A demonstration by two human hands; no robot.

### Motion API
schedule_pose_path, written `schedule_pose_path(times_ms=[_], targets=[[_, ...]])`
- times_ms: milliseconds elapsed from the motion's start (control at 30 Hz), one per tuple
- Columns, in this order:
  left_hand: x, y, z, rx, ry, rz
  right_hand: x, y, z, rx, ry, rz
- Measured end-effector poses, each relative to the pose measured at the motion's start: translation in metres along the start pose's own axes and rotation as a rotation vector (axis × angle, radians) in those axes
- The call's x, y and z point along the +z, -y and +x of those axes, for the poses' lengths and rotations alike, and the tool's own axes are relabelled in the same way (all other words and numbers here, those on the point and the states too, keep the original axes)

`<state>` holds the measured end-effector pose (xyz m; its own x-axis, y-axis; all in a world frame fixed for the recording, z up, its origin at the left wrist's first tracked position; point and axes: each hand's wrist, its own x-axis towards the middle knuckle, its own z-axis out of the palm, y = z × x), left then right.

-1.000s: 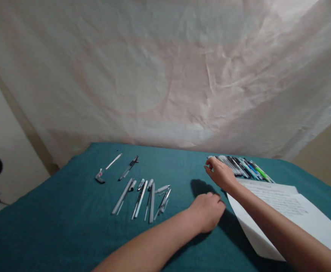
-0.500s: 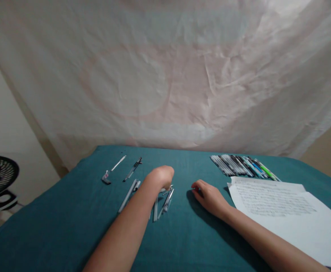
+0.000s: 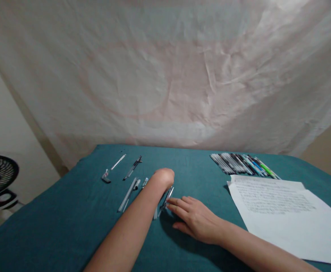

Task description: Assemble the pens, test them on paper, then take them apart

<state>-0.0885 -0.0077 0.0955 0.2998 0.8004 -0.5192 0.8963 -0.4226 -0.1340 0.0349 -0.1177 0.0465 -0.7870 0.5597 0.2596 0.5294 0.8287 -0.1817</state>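
Observation:
My left hand (image 3: 164,177) is bent down over a small group of clear pens (image 3: 168,197) near the middle of the table. Its fingers are turned away and hidden, so whatever they hold does not show. My right hand (image 3: 195,217) lies low at the right of that group, fingers stretched out, with the fingertips touching the near part of the pens. A pale clear pen barrel (image 3: 155,213) shows just beside my left forearm. Left of that forearm lie more clear barrels (image 3: 127,194) and a small clear piece with a dark end (image 3: 136,184).
Farther left are a dark pen (image 3: 133,167), a thin white pen piece (image 3: 118,161) and a small clear-and-dark item (image 3: 105,176). A row of several pens (image 3: 243,165) lies at the back right, above handwritten paper sheets (image 3: 284,226). A black fan (image 3: 1,177) stands off the table's left side.
My right hand has moved left and nearer to me, its fingers now extended onto the pens. My left hand has stayed almost in place.

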Motion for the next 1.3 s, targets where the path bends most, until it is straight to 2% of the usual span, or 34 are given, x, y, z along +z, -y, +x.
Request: schedule_pose_path(times_ms=[133, 333, 567, 900, 1167, 1300], targets=[[0.003, 0.0, 0.004, 0.032, 0.024, 0.009, -0.001, 0.006, 0.003, -0.017, 0.054, 0.008], [0.003, -0.001, 0.001, 0.091, 0.042, -0.003, 0.0, 0.006, 0.003, -0.027, 0.07, 0.009], [0.004, -0.007, -0.002, 0.122, -0.034, -0.087, -0.001, 0.007, 0.004, -0.011, 0.053, -0.005], [0.008, -0.022, -0.002, 0.194, -0.136, -0.094, 0.007, -0.002, 0.005, 0.044, -0.007, -0.155], [0.008, -0.029, -0.003, 0.18, -0.182, -0.088, 0.0, -0.013, 0.0, -0.029, 0.027, -0.261], [0.009, -0.032, -0.001, 0.175, -0.19, -0.089, -0.004, -0.018, -0.005, -0.002, 0.054, -0.298]])
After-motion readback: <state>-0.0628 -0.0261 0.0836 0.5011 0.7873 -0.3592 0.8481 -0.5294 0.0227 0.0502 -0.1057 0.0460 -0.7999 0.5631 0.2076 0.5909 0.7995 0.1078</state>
